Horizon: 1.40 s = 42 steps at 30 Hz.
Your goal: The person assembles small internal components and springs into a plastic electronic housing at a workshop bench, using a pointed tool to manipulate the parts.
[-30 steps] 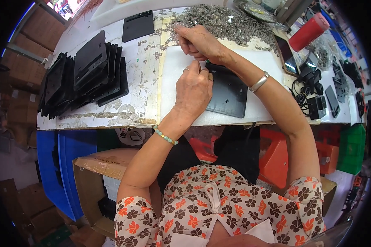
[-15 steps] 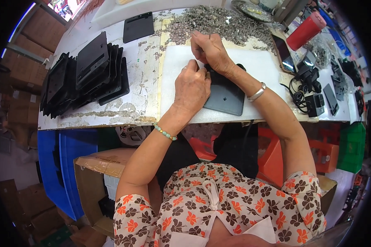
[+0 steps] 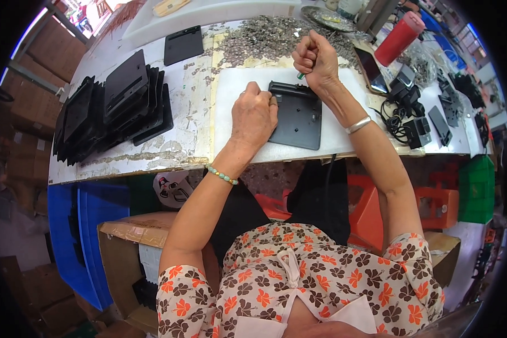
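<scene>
A black plastic panel [image 3: 297, 119] lies on a white foam sheet [image 3: 231, 90] in front of me, its ridged bar along the far edge. My left hand [image 3: 253, 115] grips the panel's left edge near the far corner, its fingers closed. Just beyond the far right corner, my right hand [image 3: 318, 61] is raised in a fist. A small green end [image 3: 301, 75] of a slim tool pokes out below that fist; the rest of it is hidden by the fingers. Further off, small metal pieces [image 3: 265, 39] lie in a wide heap.
Black panels [image 3: 124, 84] are stacked at the left, with another single panel [image 3: 183, 45] behind them. To the right are a phone [image 3: 372, 70], a red bottle [image 3: 400, 39] and a black device with a cable [image 3: 416, 132]. A blue bin [image 3: 67, 242] stands below the table.
My right hand has moved right and away from the panel, uncovering its far edge and the green end of the tool. My left hand stays on the panel's left edge.
</scene>
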Each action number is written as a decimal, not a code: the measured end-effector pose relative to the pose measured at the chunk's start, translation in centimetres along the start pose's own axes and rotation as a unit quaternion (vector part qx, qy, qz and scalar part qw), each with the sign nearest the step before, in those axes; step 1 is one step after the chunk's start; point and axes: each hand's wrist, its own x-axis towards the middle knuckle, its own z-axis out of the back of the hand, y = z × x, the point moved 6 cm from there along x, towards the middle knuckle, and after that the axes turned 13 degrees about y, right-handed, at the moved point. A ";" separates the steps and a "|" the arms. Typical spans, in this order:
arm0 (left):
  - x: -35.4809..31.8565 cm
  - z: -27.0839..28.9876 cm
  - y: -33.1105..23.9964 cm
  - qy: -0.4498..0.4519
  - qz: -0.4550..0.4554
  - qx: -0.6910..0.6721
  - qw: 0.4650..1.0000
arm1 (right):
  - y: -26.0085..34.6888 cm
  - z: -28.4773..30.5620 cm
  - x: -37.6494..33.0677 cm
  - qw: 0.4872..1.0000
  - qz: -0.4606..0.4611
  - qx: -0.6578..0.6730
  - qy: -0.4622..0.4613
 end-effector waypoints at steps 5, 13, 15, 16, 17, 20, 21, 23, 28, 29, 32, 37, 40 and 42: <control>-0.1 0.1 -0.2 0.007 0.019 -0.007 1.000 | 0.2 1.2 -1.0 0.996 0.013 0.056 -0.063; 0.2 -0.3 -0.9 0.015 -0.027 0.036 0.999 | -0.6 0.1 -1.8 0.996 0.015 0.061 -0.062; 0.3 -0.4 -0.8 0.024 -0.027 0.046 0.998 | -0.7 0.2 -1.9 0.996 0.016 0.055 -0.063; 0.3 -0.5 -0.8 0.032 -0.028 0.056 0.998 | -0.6 0.2 -1.9 0.996 0.023 0.052 -0.063; 0.3 -0.6 -0.8 0.034 -0.027 0.055 0.998 | -0.6 0.1 -2.0 0.996 0.030 0.049 -0.062; 0.3 -0.6 -0.7 0.034 -0.023 0.058 0.997 | -0.4 -0.2 -2.3 0.995 0.045 0.057 -0.075; 0.3 -0.6 -0.8 0.035 -0.024 0.057 0.997 | -0.5 -0.2 -2.4 0.994 0.043 0.058 -0.077; 0.3 -0.7 -0.8 0.037 -0.023 0.056 0.998 | -0.4 -0.4 -2.4 0.996 0.054 0.045 -0.059; 0.4 -0.7 -0.5 0.041 -0.007 0.056 0.998 | -0.7 -1.9 -2.3 0.996 0.044 -0.050 -0.057; 0.5 -0.7 -0.5 0.042 -0.008 0.055 0.998 | -0.7 -2.3 -2.2 0.992 0.049 -0.097 -0.062; 0.7 -0.8 -0.9 0.046 -0.008 0.055 0.997 | -0.5 -2.5 -1.9 0.982 0.057 -0.174 -0.054; 0.5 -0.9 -0.6 0.029 -0.025 0.053 0.998 | -1.8 -4.1 -0.7 0.990 0.025 -0.136 -0.001; 0.2 -0.6 -0.6 0.038 0.000 0.039 0.999 | 3.6 -2.0 -2.1 0.982 0.090 -0.164 -0.020; 0.7 -0.3 -1.1 0.031 -0.009 0.050 0.998 | 4.5 -0.1 -3.1 0.991 0.030 -0.130 0.033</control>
